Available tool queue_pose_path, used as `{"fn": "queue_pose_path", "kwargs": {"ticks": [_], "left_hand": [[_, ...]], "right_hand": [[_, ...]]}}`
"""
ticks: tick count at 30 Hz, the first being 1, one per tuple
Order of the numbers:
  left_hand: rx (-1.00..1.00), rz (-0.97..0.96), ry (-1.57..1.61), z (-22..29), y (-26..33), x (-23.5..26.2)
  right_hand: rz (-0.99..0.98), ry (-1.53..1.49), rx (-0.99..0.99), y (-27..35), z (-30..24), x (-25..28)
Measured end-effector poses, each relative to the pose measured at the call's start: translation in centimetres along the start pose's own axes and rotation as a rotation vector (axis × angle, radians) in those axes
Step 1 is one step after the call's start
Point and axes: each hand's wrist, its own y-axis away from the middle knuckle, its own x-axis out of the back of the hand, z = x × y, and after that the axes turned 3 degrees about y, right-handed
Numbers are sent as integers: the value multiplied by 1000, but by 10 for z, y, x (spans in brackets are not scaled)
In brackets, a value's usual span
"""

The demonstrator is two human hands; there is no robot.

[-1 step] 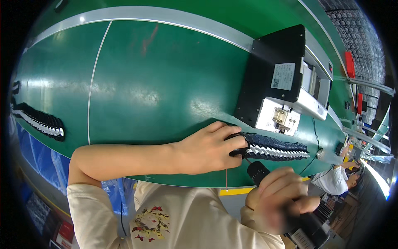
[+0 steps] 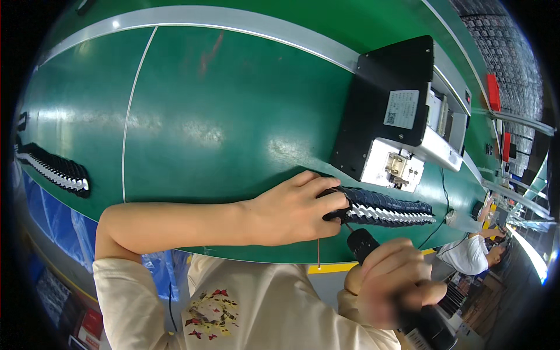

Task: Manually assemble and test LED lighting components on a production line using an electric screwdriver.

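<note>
My left hand (image 2: pixel 291 211) reaches across the green belt (image 2: pixel 221 116) and pinches the near end of a row of black parts with white ends (image 2: pixel 391 210). That row lies flat on the belt, running to the right. My right hand (image 2: pixel 396 286) grips a black cylindrical hand tool (image 2: pixel 363 244) just off the belt's near edge. The tool's thin tip points up at the end of the row, close to my left fingers. My right hand looks slightly blurred.
A black box-shaped machine (image 2: pixel 391 105) with a white label and a metal front stands on the belt just behind the row. A second row of black parts (image 2: pixel 52 169) lies at the far left. Another person in white (image 2: pixel 466 254) works at the right.
</note>
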Motion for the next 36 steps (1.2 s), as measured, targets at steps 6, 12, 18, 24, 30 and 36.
{"fn": "queue_pose_path", "kwargs": {"ticks": [6, 12, 18, 24, 30, 36], "left_hand": [[7, 7, -5, -5, 1, 3], [57, 7, 43, 0, -3, 5], [71, 9, 155, 3, -5, 7], [170, -295, 162, 6, -11, 93], [288, 232, -184, -84, -3, 149], [665, 846, -777, -203, 63, 240]], "right_hand": [[-55, -23, -27, -1, 7, -2], [-68, -217, -116, -3, 8, 14], [270, -440, 154, -25, -8, 49], [375, -255, 151, -17, -13, 75], [397, -206, 88, -12, -9, 70], [221, -315, 67, -16, -11, 69]]}}
